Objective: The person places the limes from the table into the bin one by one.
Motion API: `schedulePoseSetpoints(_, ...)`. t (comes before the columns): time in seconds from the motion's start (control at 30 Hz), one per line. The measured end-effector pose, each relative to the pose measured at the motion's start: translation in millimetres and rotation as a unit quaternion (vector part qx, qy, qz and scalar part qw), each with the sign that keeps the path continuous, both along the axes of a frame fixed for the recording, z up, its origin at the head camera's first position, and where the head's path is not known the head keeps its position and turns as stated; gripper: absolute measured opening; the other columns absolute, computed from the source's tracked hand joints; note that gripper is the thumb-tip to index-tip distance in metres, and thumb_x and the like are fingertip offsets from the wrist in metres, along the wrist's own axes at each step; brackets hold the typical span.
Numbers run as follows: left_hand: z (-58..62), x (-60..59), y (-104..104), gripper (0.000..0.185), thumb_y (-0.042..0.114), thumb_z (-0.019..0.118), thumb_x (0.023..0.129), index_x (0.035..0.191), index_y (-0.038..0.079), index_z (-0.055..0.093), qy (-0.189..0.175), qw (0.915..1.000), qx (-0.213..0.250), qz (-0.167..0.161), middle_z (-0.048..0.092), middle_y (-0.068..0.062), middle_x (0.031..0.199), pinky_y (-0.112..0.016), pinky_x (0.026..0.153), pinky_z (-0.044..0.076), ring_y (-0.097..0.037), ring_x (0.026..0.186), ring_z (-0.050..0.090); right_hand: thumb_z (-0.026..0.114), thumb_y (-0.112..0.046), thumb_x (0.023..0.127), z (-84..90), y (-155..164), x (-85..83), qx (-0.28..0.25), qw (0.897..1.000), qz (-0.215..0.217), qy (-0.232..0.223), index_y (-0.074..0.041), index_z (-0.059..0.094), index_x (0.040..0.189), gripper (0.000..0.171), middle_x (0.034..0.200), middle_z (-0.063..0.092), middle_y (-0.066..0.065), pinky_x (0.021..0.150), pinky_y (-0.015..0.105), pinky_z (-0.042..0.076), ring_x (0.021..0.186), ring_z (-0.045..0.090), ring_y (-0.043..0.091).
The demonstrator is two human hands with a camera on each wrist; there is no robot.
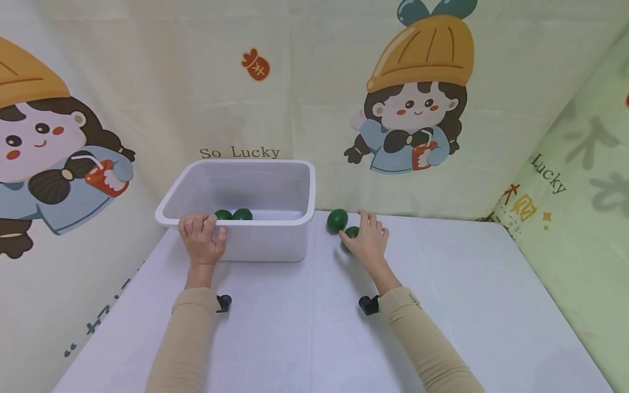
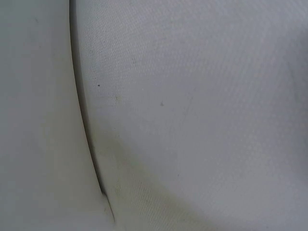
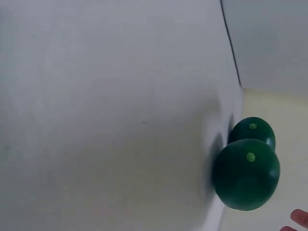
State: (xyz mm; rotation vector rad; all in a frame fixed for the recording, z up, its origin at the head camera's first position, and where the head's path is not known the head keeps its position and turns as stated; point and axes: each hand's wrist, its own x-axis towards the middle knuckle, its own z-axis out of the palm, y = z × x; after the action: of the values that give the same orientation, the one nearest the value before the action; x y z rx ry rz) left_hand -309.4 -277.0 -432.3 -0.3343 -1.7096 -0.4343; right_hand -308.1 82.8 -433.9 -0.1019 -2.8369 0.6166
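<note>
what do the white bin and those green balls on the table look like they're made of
White bin: probably plastic, semi-matte; thin, slightly translucent walls with a rolled rim that the left hand grips.
Green balls: hard and smooth, likely plastic or painted wood; an even dark green with a soft sheen and a small pale dot on top. The right hand is on one of them. The exact material cannot be told.
</note>
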Motion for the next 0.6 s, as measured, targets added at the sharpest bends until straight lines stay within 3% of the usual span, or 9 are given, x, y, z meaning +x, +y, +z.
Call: schedulePoseSetpoints(0.6, -1.1, -1.3, -1, 0.04, 0.04, 0.038, 0.083, 0.084, 0.002, 0.052, -0.002, 1.0, -0.001, -0.001, 0.048, -0.017, 0.08, -0.051, 0.081, 0.026, -0.036, 0.079, 0.039, 0.059, -0.054, 0.073, -27.1, 2, -2.1, -0.009, 0.999, -0.031, -0.036, -0.009, 0.034, 0.135, 0.08, 0.126, 0.043, 0.019, 0.092, 0.054, 0.029, 0.115, 0.041, 0.038)
